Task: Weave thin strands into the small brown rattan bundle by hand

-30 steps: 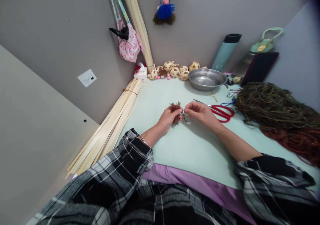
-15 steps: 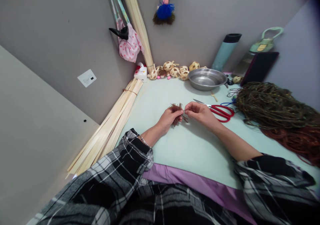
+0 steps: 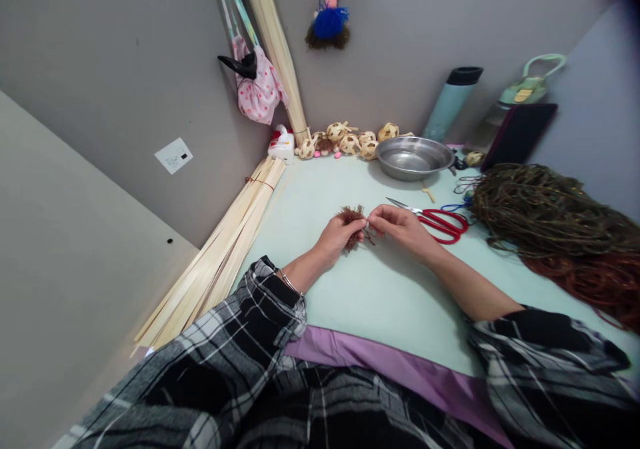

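A fuzzy brown yarn tuft (image 3: 353,215) is pinched in my left hand (image 3: 334,241), above the pale green table (image 3: 380,289). Close against it, at the tuft's right side, my right hand (image 3: 397,226) has thumb and forefinger pressed together on a thin dark strand that comes off the tuft. The strand's loose end (image 3: 370,238) hangs below the fingertips. Red-handled scissors (image 3: 440,224) lie just beyond my right hand, blades pointing left.
A steel bowl (image 3: 415,159) stands at the back, beside several woven strip balls (image 3: 351,144). Heaps of dark green yarn (image 3: 545,209) and rust-brown yarn (image 3: 590,282) lie at the right. Pale flat strips (image 3: 215,249) lean along the left edge. Two bottles and a phone (image 3: 520,136) stand back right.
My right hand has shifted slightly left, bringing its fingertips nearer the left thumb and the tuft. My left hand stays in place with the tuft.
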{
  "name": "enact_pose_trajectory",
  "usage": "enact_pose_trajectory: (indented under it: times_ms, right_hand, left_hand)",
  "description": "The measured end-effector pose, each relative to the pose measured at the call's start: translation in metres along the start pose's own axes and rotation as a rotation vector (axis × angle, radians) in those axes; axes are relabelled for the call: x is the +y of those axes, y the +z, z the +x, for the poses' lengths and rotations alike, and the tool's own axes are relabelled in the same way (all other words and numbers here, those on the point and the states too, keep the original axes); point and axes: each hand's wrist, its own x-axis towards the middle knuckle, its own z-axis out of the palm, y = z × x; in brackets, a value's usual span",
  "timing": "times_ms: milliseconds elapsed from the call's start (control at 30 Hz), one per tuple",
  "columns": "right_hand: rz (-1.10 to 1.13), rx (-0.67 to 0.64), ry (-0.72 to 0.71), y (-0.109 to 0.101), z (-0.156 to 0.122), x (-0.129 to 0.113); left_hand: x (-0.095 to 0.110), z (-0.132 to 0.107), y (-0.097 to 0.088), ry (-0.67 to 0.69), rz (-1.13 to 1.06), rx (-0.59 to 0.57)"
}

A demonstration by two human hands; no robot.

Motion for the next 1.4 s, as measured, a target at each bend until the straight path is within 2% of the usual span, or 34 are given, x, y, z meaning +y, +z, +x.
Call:
enact_pose_trajectory:
  times_ms: [133, 567, 833, 1000, 1200, 1400]
  right_hand:
    - [0.03, 0.044, 0.009, 0.0005, 0.0011, -0.0012]
    - [0.067, 0.041, 0.085, 0.0032, -0.0013, -0.0054]
    - [0.114, 0.003, 0.096, 0.0058, -0.0022, -0.0058]
    - [0.168, -0.036, 0.041, 0.0069, -0.0026, -0.0044]
    - [0.142, 0.029, 0.026, 0.0045, 0.0002, -0.0047]
    - [0.146, 0.084, 0.018, 0.0001, 0.0015, 0.0002]
  left_hand:
    - [0.0011, -0.0006, 0.0004, -0.006, -0.021, 0.01]
    - [0.004, 0.0007, -0.0013, -0.046, -0.139, 0.001]
    - [0.0064, 0.0001, -0.0004, 0.051, -0.291, -0.09]
    - [0.0091, -0.0005, 0.0005, 0.076, -0.322, -0.082]
    - [0.0045, 0.0008, 0.0017, 0.051, -0.253, 0.017]
    - [0.0022, -0.0013, 0.0052, 0.034, -0.159, -0.055]
